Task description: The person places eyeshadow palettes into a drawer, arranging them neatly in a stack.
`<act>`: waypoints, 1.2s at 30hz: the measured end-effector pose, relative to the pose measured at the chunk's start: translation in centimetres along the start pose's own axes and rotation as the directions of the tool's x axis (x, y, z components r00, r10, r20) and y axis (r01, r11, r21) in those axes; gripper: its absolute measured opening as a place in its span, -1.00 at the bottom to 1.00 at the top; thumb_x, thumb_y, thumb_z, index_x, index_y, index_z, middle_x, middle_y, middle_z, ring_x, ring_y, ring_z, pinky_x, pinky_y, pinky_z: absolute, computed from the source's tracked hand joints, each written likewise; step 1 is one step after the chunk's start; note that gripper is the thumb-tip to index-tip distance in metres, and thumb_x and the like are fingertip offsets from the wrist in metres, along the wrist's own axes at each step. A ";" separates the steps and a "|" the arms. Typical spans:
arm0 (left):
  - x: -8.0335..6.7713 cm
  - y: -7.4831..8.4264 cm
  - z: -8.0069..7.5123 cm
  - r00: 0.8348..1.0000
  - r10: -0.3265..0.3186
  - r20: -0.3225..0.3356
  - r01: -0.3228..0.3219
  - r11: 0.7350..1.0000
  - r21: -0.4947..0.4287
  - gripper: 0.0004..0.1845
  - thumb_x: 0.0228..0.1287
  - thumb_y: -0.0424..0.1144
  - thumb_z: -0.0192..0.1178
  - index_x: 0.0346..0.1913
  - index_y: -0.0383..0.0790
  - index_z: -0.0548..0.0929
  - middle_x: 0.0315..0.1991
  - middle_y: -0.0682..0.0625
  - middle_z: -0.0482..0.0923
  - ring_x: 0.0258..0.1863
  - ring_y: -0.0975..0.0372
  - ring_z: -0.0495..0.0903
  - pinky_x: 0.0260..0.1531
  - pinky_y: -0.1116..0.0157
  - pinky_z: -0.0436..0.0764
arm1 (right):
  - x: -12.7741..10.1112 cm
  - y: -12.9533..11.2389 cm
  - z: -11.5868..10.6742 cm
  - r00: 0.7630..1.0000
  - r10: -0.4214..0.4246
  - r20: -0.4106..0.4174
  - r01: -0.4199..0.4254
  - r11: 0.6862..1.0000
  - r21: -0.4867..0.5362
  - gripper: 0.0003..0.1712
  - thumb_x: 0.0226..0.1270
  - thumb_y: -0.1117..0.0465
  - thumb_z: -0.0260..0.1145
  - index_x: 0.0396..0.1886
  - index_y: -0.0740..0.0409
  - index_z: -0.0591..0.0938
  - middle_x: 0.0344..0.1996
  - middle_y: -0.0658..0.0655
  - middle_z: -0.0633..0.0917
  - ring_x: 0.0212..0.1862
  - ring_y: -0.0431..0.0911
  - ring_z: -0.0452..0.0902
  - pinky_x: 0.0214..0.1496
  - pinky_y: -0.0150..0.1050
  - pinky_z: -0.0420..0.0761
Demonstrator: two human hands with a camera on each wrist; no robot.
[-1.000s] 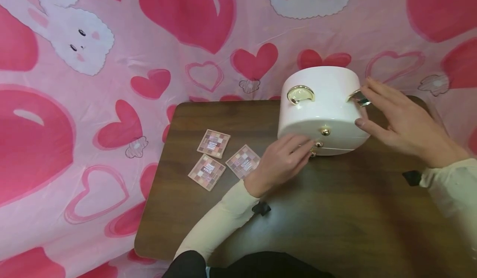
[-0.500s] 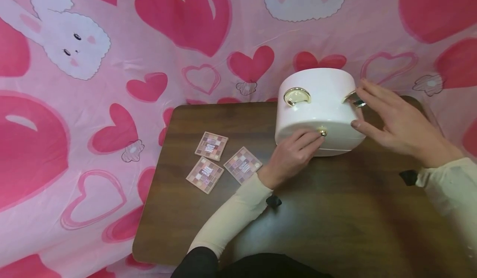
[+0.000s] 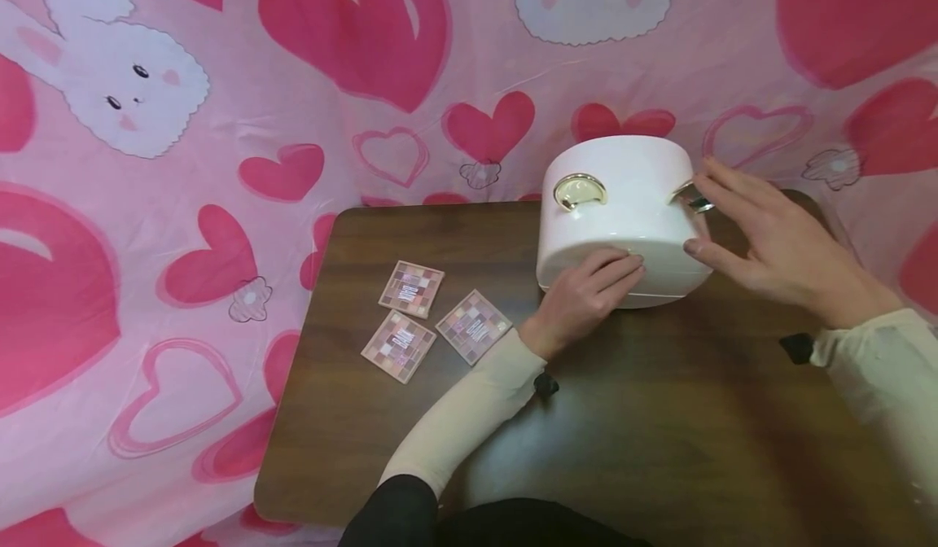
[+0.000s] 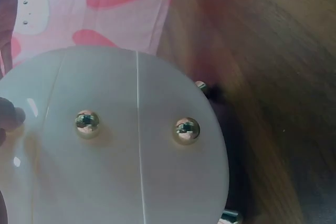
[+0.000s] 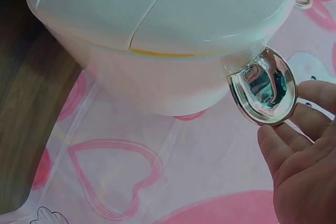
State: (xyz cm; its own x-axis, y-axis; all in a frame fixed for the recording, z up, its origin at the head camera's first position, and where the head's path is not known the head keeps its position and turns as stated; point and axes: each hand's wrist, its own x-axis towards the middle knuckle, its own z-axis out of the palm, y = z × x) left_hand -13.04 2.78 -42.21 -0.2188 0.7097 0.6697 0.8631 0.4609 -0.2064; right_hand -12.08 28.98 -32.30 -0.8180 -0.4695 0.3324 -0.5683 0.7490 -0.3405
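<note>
A white rounded drawer box (image 3: 619,185) with gold ear-like trims stands at the back of the table. My left hand (image 3: 589,291) is at its front, pinching the uppermost knob, which the fingers hide. In the left wrist view the middle gold knob (image 4: 87,124) and the lowest gold knob (image 4: 186,130) show, and fingertips (image 4: 13,116) reach in at the left edge. My right hand (image 3: 777,242) rests against the box's right side with fingers extended. Its fingertips touch the gold ear (image 5: 265,87) in the right wrist view.
Three square eyeshadow palettes lie left of the box: one at the back (image 3: 412,289), one in front (image 3: 399,346), one nearer my left wrist (image 3: 474,327). The brown wooden table (image 3: 623,433) meets a pink heart-print curtain (image 3: 293,67) behind and at the left.
My left hand has moved up and right from the lower knobs to the uppermost knob, covering it. My right hand stays at the gold ear. The head view has shifted slightly.
</note>
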 end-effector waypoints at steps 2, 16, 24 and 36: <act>0.2 -0.1 0.0 1.000 0.000 0.005 0.000 1.000 -0.008 -0.68 0.58 -0.33 -0.01 0.17 -0.22 0.71 0.17 -0.03 0.63 0.19 0.14 0.52 0.43 0.30 0.15 | 0.0 0.0 0.0 1.000 -0.002 0.002 0.002 1.000 -0.005 -0.07 0.27 -0.04 0.40 0.54 0.20 0.27 0.56 0.17 0.17 0.52 0.17 0.09 0.54 0.00 0.01; 0.3 -0.3 0.1 0.999 0.022 0.024 -0.022 1.000 0.000 -0.68 0.57 -0.34 0.00 0.15 -0.20 0.72 0.16 -0.02 0.64 0.16 0.16 0.54 0.42 0.30 0.17 | 0.1 -0.2 -0.1 1.000 0.007 0.019 -0.007 1.000 -0.007 -0.06 0.29 -0.04 0.40 0.56 0.17 0.23 0.57 0.15 0.14 0.52 0.18 0.07 0.55 0.02 -0.01; 0.6 -0.3 -0.1 0.999 0.052 0.014 -0.053 0.998 0.026 -0.66 0.59 -0.36 -0.04 0.11 -0.20 0.75 0.12 -0.01 0.67 0.13 0.16 0.56 0.39 0.31 0.22 | 0.0 -0.2 -0.3 0.999 0.015 0.028 -0.015 1.000 -0.005 -0.10 0.32 -0.02 0.36 0.55 0.19 0.25 0.57 0.14 0.14 0.52 0.19 0.07 0.54 0.04 0.00; 0.6 0.1 -0.4 0.998 0.053 0.041 -0.054 0.998 0.023 -0.70 0.56 -0.33 0.03 0.13 -0.20 0.73 0.12 -0.01 0.67 0.12 0.18 0.56 0.38 0.32 0.24 | 0.0 0.1 -0.5 1.000 -0.019 0.007 0.019 0.999 0.035 -0.25 0.40 0.07 0.29 0.51 0.19 0.33 0.54 0.16 0.21 0.51 0.17 0.11 0.54 -0.01 0.02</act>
State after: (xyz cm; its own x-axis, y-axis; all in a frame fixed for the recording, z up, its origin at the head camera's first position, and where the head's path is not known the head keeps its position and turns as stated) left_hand -12.91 2.99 -41.52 -0.1913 0.7544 0.6279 0.8629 0.4341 -0.2587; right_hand -12.12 29.28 -31.90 -0.8074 -0.4872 0.3328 -0.5866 0.7232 -0.3645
